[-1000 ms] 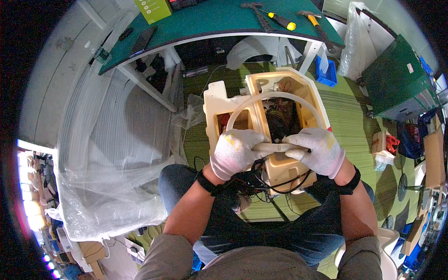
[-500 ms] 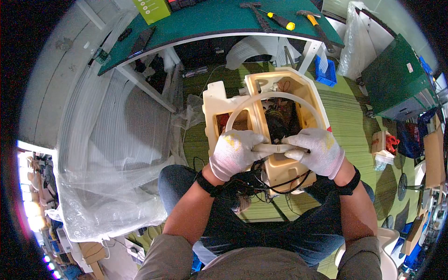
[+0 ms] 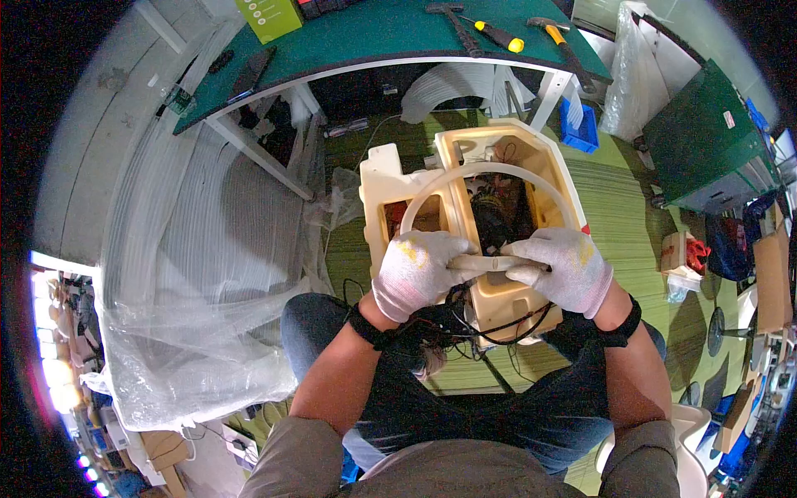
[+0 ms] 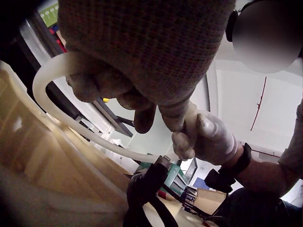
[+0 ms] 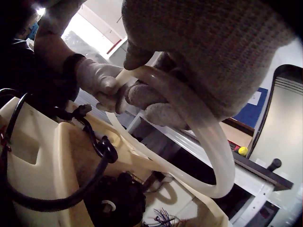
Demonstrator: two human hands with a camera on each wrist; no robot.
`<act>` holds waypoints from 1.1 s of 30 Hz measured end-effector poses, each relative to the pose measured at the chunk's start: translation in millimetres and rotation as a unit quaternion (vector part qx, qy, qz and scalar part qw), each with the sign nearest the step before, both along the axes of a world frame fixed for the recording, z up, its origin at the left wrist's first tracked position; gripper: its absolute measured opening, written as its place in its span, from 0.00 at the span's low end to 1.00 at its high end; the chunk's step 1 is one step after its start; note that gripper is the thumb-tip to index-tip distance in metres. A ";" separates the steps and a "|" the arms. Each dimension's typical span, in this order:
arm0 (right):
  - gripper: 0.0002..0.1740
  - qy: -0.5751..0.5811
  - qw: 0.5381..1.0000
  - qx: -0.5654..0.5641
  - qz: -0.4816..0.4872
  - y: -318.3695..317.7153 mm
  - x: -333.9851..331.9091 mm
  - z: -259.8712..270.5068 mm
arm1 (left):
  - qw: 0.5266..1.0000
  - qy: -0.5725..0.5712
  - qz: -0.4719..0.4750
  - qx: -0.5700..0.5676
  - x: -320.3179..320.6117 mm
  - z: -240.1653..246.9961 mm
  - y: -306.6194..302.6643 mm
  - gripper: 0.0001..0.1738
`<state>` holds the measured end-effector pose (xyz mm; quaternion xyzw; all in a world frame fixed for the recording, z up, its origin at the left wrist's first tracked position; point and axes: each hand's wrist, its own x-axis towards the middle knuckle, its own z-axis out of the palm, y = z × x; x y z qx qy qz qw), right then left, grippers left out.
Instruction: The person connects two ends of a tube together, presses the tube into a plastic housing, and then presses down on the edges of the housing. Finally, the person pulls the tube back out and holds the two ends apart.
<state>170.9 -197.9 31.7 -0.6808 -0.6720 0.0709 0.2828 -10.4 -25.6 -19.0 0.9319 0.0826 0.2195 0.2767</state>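
A translucent white hose (image 3: 498, 168) arches in a loop above a cream plastic housing (image 3: 378, 187), its two ends brought together between gloved hands. My left hand (image 3: 418, 270) grips one end and my right hand (image 3: 564, 267) grips the other, fingers curled round the tube. In the left wrist view the hose (image 4: 90, 135) curves away from the left hand (image 4: 137, 52). The right wrist view shows the hose (image 5: 215, 146) passing through the curled fingers of the right hand (image 5: 199, 56). How the ends meet is partly hidden by fingers.
Black cables (image 3: 519, 334) hang at the housing's near side. Hammers (image 3: 567, 54) and a screwdriver (image 3: 501, 37) lie on the green table (image 3: 365, 37). A blue bin (image 3: 579, 129) stands on the floor, a wrapped stack (image 3: 207, 249) at left, a green cabinet (image 3: 706, 141) at right.
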 end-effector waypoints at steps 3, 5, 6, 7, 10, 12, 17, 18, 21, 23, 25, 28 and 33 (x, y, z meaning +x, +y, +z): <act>0.15 0.003 1.000 -0.006 -0.002 -0.3 -0.4 -0.7 | 1.000 -0.004 -0.004 0.005 0.3 0.7 0.4 0.17; 0.14 0.003 1.000 -0.007 -0.001 0.0 -0.7 1.2 | 1.000 0.015 -0.012 0.010 -1.1 5.6 1.5 0.16; 0.14 0.000 1.000 -0.008 0.002 0.3 -0.9 2.4 | 1.000 0.013 -0.017 0.008 -1.6 5.6 2.3 0.17; 0.13 -0.003 1.000 -0.010 0.004 0.6 -1.3 3.9 | 1.000 0.011 -0.023 0.007 -2.2 5.6 3.2 0.18; 0.11 -0.009 0.999 -0.033 0.010 0.5 -2.5 10.4 | 0.999 -0.023 -0.033 -0.005 -2.8 4.5 4.9 0.23; 0.10 -0.004 1.000 -0.028 0.009 1.0 -3.1 14.9 | 0.998 -0.042 -0.037 -0.013 -2.0 2.2 6.6 0.26; 0.10 0.012 1.000 -0.001 0.004 -1.0 -2.0 17.2 | 0.998 -0.040 -0.045 -0.005 -0.1 6.7 5.4 0.27; 0.10 0.005 1.000 -0.003 0.007 -1.8 -1.0 16.7 | 0.998 -0.037 -0.047 0.001 0.7 8.4 4.6 0.27; 0.10 -0.010 1.000 -0.006 0.010 -5.1 1.0 14.2 | 0.999 -0.008 -0.038 0.032 1.6 10.6 1.4 0.26; 0.10 -0.013 1.000 -0.003 0.007 -6.8 0.9 12.6 | 0.999 0.002 -0.040 0.026 1.3 7.6 3.9 0.27; 0.11 -0.022 1.000 -0.007 0.005 -8.2 1.2 11.5 | 0.999 -0.029 -0.043 -0.016 1.4 4.9 2.8 0.28; 0.12 -0.023 0.999 -0.029 -0.002 -8.7 2.8 15.9 | 0.996 -0.078 -0.036 -0.027 2.8 9.8 -0.1 0.28; 0.14 0.004 0.999 -0.027 -0.033 -12.5 8.5 22.7 | 0.994 -0.066 -0.055 0.068 13.6 34.5 6.4 0.27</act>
